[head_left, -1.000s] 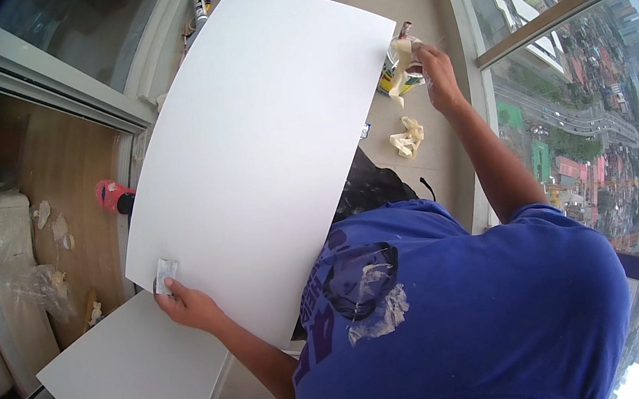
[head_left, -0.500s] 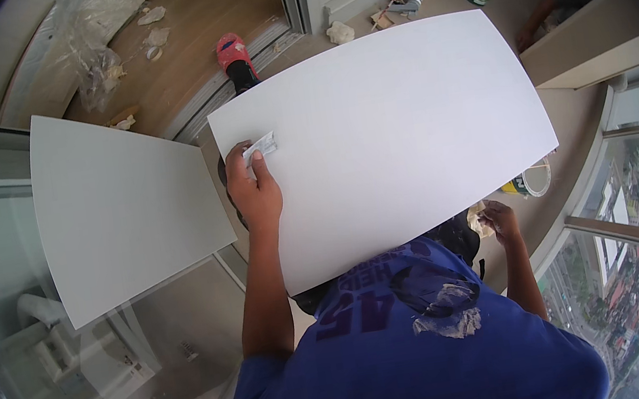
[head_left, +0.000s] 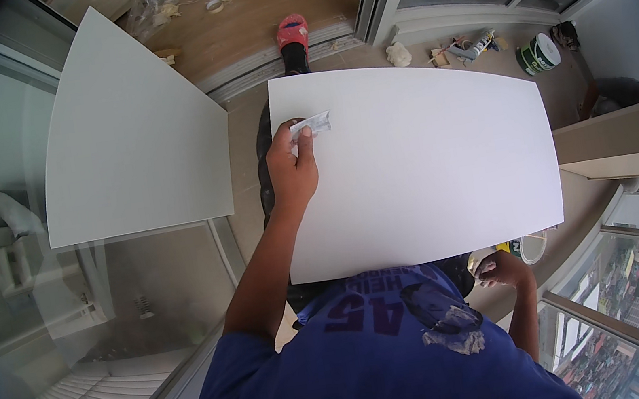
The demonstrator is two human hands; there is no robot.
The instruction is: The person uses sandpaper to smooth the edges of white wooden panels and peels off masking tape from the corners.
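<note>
A large white panel [head_left: 421,169] lies flat across my lap, its near edge against my blue shirt. Over its upper left part, my left hand [head_left: 294,166] is closed on a small flat whitish piece [head_left: 313,125], pinched between thumb and fingers. It looks creased or streaked with grey; its kind is unclear. Down at my right side, beyond the panel's near right corner, my right hand [head_left: 502,269] has curled fingers. A pale crumpled thing [head_left: 475,261] shows beside these fingers, but what they hold, if anything, is hidden.
Another white panel [head_left: 136,143] leans at the left by the glass. A tub [head_left: 535,248] stands past my right hand. Far right are a white-and-green bucket [head_left: 538,54], a sealant tube [head_left: 477,45], and another person's arm [head_left: 590,100] behind a board [head_left: 620,129]. Windows line the right.
My view has turned, so the panel now lies straighter across it. The left hand still holds the whitish piece near the panel's left edge. My right hand has curled in more.
</note>
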